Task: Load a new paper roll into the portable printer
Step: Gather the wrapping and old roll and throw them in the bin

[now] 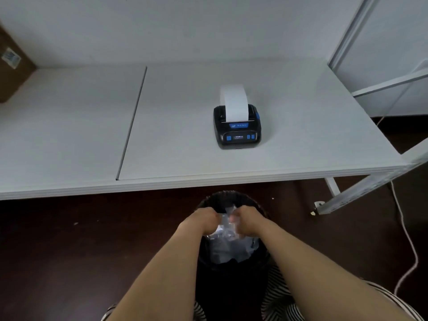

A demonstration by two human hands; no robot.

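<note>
A black portable printer (238, 128) with blue buttons sits on the white table (176, 126). A strip of white paper (233, 103) curls up out of its top slot. Below the table's front edge, my left hand (203, 219) and my right hand (246, 220) are held close together over a black waste bin (231, 228). Both are closed on a crumpled piece of clear plastic wrap (225, 225) that hangs between them above the bin's opening.
A brown cardboard box (11, 66) stands at the table's far left. White metal frame bars (370, 184) rise on the right, and a white cable (407, 239) trails over the dark floor. A seam (132, 121) splits the tabletop.
</note>
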